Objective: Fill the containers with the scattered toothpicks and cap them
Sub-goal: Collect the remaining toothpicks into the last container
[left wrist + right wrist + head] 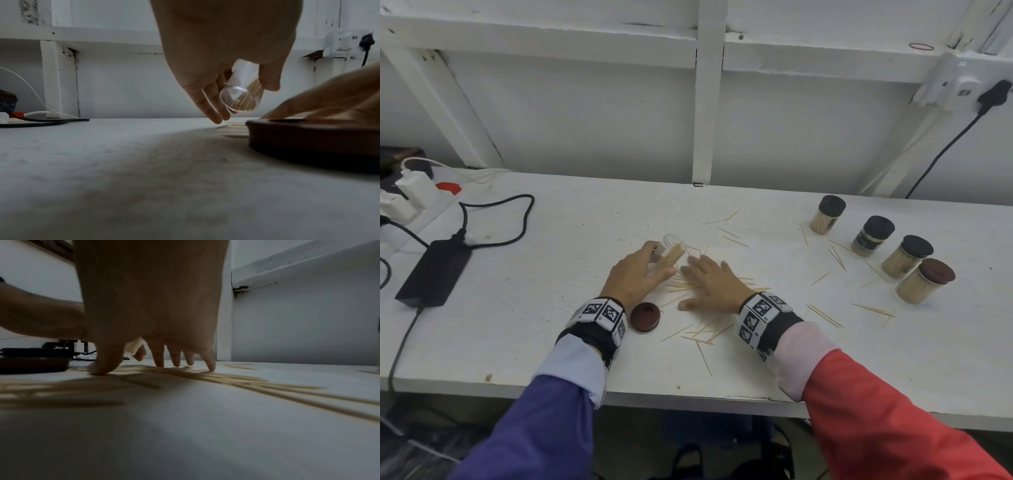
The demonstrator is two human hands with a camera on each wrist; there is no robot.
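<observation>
My left hand [643, 270] grips a clear plastic container [674, 251] partly filled with toothpicks, tilted with its open mouth up and away; the left wrist view shows the container [239, 95] between my fingers and thumb. My right hand [710, 286] lies spread, fingers straight, pressing on a heap of loose toothpicks [681, 287] on the white table [551, 325]. In the right wrist view its fingertips [159, 364] touch the toothpicks [226, 379]. A brown cap [645, 317] lies beside my left wrist. More toothpicks [703, 334] lie scattered near the front edge.
Several capped, filled containers [873, 236] stand in a row at the right, with stray toothpicks [837, 257] around them. A black power adapter [434, 272] with cables and a power strip [410, 195] occupy the left. The white wall frame stands behind the table.
</observation>
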